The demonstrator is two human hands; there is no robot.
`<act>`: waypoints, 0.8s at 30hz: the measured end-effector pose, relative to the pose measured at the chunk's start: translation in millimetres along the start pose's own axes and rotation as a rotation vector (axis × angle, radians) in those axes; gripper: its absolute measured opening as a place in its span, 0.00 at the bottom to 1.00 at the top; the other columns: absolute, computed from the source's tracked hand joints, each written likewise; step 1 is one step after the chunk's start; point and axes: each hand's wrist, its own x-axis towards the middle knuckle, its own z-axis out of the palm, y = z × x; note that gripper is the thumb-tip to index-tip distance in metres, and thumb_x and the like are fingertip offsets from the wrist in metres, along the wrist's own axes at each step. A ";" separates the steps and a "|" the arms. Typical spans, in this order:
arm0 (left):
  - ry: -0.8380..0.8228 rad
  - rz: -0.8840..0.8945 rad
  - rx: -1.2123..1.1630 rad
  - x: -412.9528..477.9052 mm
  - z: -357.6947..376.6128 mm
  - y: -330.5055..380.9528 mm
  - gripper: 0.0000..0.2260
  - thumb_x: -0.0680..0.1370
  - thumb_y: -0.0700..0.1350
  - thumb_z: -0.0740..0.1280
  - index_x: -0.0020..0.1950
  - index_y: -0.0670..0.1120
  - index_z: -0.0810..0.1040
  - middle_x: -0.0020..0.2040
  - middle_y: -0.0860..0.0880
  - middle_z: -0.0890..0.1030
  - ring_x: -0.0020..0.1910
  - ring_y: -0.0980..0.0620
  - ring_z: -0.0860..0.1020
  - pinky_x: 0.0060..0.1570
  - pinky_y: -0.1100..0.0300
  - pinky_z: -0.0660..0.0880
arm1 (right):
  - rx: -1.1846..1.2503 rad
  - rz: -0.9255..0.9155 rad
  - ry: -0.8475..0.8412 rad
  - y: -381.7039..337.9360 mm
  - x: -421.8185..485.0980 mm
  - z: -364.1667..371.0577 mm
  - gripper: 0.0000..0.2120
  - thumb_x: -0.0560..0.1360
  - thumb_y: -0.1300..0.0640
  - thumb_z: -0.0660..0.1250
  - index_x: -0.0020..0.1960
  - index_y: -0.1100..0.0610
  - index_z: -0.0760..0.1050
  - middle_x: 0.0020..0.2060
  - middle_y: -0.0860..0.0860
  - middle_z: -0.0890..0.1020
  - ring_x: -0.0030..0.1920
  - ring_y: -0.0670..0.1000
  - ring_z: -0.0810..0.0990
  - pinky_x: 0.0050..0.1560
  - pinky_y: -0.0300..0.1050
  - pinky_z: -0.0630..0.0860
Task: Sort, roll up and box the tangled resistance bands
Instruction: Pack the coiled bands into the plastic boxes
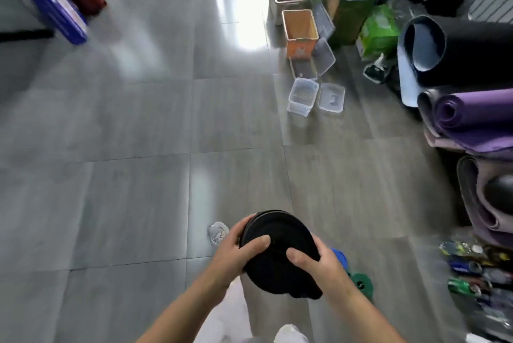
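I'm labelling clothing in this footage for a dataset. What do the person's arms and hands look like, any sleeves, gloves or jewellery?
The left forearm and right forearm are bare to the frame's lower edge; no sleeve shows. The left hand and right hand wear no gloves, and no watch, bracelet or ring shows, though slight blur could hide a thin ring.

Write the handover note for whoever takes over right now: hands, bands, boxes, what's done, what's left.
Hands: left hand and right hand both grip the rolled black band, held above the floor.
A blue roll and a green roll lie on the floor beneath the right forearm.
An open clear box stands ahead to the right, with a lid beside it.
Done: black band rolled.
Left: box it, then the blue and green rolls.
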 end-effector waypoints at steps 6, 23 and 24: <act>-0.001 0.045 -0.002 80.3 -117.6 102.7 0.26 0.60 0.58 0.74 0.57 0.61 0.77 0.53 0.54 0.83 0.52 0.55 0.81 0.42 0.64 0.77 | -0.033 -0.093 -0.016 -93.4 118.6 93.4 0.30 0.51 0.35 0.79 0.52 0.40 0.79 0.49 0.48 0.84 0.51 0.50 0.83 0.46 0.47 0.80; -0.106 0.072 0.066 396.6 -271.6 401.0 0.22 0.60 0.57 0.74 0.54 0.64 0.78 0.53 0.56 0.82 0.50 0.57 0.81 0.40 0.64 0.77 | 0.099 -0.123 0.105 -373.7 452.1 161.0 0.25 0.57 0.46 0.79 0.53 0.47 0.79 0.48 0.57 0.83 0.48 0.61 0.82 0.35 0.48 0.74; -0.129 0.076 0.067 417.8 -277.0 428.0 0.23 0.60 0.58 0.74 0.55 0.64 0.77 0.54 0.55 0.82 0.51 0.56 0.81 0.41 0.63 0.78 | 0.116 -0.132 0.086 -403.1 472.2 159.6 0.26 0.58 0.46 0.79 0.53 0.48 0.79 0.48 0.57 0.83 0.47 0.60 0.83 0.35 0.48 0.74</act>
